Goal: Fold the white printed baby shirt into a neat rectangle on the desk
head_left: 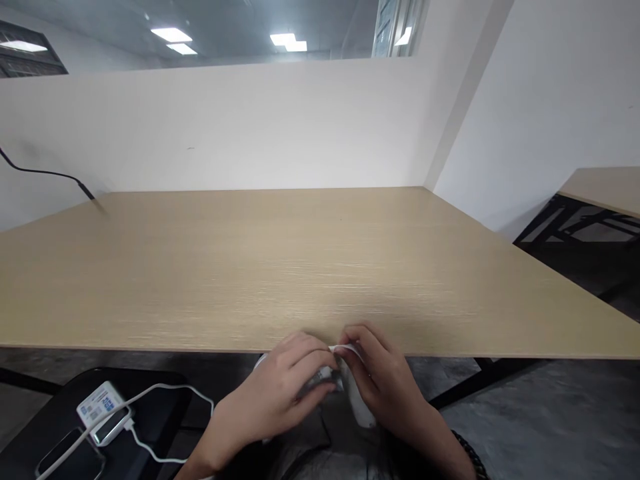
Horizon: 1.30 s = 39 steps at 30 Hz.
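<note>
Both my hands are together at the near edge of the wooden table (pixel 310 267), low in the middle of the view. My right hand (pixel 385 383) pinches a soft-looking white strip (pixel 359 403) between thumb and fingers, and its lower end hangs down below the table edge. Beside it, my left hand (pixel 285 387) is curled, fingers bent toward the strip. Something pale and greyish shows under the left fingers, mostly covered, so its kind is unclear. The fingertips of the two hands nearly meet at the strip's upper end.
On a black chair (pixel 165 393) at lower left lie a white power bank (pixel 103 407) with a white cable (pixel 155 387) and a phone (pixel 70 460). A black cable (pixel 45 172) runs at the far left. Another table (pixel 605 187) stands at right, beyond a white wall (pixel 270 133).
</note>
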Available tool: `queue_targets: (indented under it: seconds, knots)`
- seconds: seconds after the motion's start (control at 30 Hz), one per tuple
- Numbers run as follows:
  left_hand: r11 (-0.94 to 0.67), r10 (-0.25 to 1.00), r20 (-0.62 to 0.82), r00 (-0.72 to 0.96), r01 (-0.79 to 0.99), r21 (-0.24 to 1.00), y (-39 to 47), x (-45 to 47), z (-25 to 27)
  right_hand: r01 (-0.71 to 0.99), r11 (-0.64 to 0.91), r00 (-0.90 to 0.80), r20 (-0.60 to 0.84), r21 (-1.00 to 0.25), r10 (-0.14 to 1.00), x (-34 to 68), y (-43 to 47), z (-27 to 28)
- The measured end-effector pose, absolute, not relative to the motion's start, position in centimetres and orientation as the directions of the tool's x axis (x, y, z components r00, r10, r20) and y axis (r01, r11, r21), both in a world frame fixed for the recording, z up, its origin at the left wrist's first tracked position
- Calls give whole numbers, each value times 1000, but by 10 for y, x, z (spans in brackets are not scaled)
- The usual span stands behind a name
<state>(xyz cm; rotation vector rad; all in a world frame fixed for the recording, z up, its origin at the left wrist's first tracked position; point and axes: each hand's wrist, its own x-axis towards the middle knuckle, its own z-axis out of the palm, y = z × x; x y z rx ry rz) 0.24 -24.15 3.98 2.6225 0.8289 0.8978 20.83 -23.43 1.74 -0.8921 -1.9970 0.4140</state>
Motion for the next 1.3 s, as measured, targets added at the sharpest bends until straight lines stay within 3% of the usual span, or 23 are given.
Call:
queue_targets:
  seconds: [0.23,0.47,0.7,1.0,1.17,1.3]
  knots:
    - [-759,650,511,563,516,397,-237,6,30,334,667,-339,576,-666,744,211,-240,20]
    - [-820,557,653,513,465,334,-242,7,28,276,687,-340,600,-672,724,214,-243,27]
    - [-878,466,735,493,358,316,-238,4,14,210,688,-509,524,-694,683,230,-246,30]
    - [-923,340,797,499,339,181,-238,-2,9,147,640,-708,372,-754,601,246,-242,34]
    - [-897,441,764,472,242,369,-242,-3,15,45,597,-851,282,-801,443,239,-243,46]
    - [-753,545,490,680,140,643,-245,-6,26,-97,533,-908,295,-840,299,247,-238,51]
